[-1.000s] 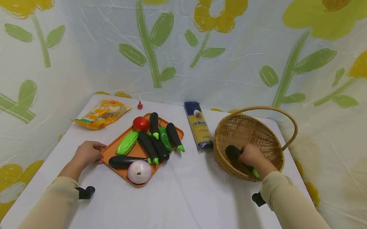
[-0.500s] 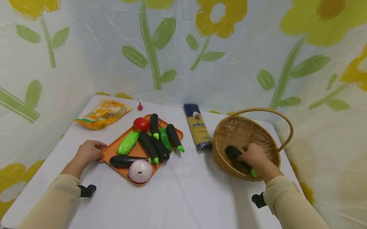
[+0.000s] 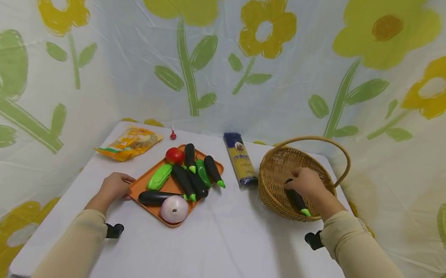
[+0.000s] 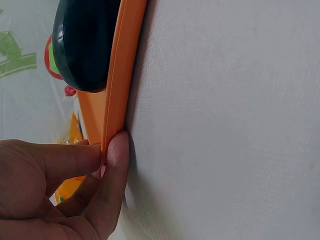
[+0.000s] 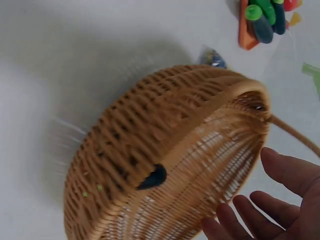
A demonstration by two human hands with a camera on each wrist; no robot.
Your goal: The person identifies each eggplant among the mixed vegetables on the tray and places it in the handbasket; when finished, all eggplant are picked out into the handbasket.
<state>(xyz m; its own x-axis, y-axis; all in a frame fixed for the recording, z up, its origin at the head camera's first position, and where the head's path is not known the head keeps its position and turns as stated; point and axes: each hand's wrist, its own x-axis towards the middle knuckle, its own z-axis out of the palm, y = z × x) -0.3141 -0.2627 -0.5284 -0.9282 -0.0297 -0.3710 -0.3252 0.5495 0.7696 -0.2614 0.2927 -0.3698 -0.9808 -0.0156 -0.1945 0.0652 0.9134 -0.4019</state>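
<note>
My left hand [image 3: 114, 186] pinches the left corner of an orange tray [image 3: 138, 187]; in the left wrist view thumb and finger close on its rim [image 4: 122, 75]. The tray bears several dark eggplants [image 3: 184, 182], a tomato [image 3: 175, 156], a light green ridged vegetable [image 3: 159, 176], a green pepper [image 3: 203, 173] and a purple-white onion [image 3: 174, 209]. Over the wicker basket [image 3: 268, 191] is my right hand [image 3: 308, 184], its fingers spread and holding nothing in the right wrist view. An eggplant [image 3: 298, 202] lies inside the basket, its dark end [image 5: 154, 177] showing past the rim.
A blue and yellow pasta packet [image 3: 241, 160] lies between tray and basket. At the back left are an orange food bag [image 3: 130, 144] and a red lollipop [image 3: 173, 135]. The basket's tall handle [image 3: 342, 156] arches above it. Flowered sheeting surrounds the table.
My right hand has let go of the eggplant in the basket and lifted slightly off it. My left hand keeps its hold on the tray. The head view has tilted upward a little.
</note>
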